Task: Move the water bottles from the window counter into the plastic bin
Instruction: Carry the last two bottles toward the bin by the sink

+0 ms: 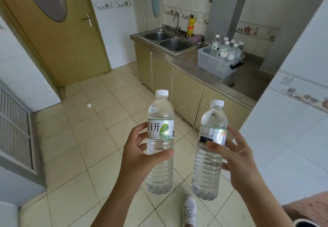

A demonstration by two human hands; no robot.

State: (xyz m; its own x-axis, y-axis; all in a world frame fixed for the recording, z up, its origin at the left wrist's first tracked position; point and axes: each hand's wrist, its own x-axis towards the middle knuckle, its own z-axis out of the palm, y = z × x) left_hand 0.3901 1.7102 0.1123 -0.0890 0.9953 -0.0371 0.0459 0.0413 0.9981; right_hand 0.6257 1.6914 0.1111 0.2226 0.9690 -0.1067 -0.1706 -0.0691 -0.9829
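Observation:
My left hand (pixel 140 154) grips a clear water bottle (pixel 160 113) with a white cap and a leaf label, held upright over the tiled floor. My right hand (pixel 236 159) grips a second clear water bottle (pixel 211 171), tilted slightly, its label showing a dark print. Far ahead on the steel counter stands the translucent plastic bin (pixel 213 65) with a dark handle. Several white-capped bottles (pixel 229 49) stand upright inside the bin at its far end. The window counter is out of view.
A double steel sink (pixel 168 40) with a tap and a yellow spray can (pixel 191 27) lies left of the bin. Beige cabinets run below the counter. A wooden door (pixel 58 36) is at the left, a white tiled wall (pixel 292 120) juts in at the right. My white shoe (pixel 190 210) is on the floor.

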